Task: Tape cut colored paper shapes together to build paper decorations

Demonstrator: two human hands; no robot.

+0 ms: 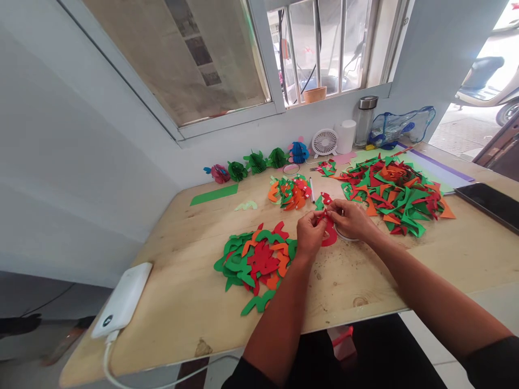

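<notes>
Between my hands is a red paper cut-out, its curved lower part hanging down over the table. My left hand pinches its upper edge from the left. My right hand pinches the same edge from the right, fingertips almost touching the left ones. A white ring, perhaps a tape roll, lies partly hidden under my right hand. Just beyond my fingers are small red and green paper pieces. Left of my left forearm lies a loose pile of green, red and orange paper cut-outs.
Paper scraps heap up on the right beside a dark phone. A smaller cut-out pile and a pen lie ahead. Folded paper figures, a fan and a bottle line the wall. A power bank sits left.
</notes>
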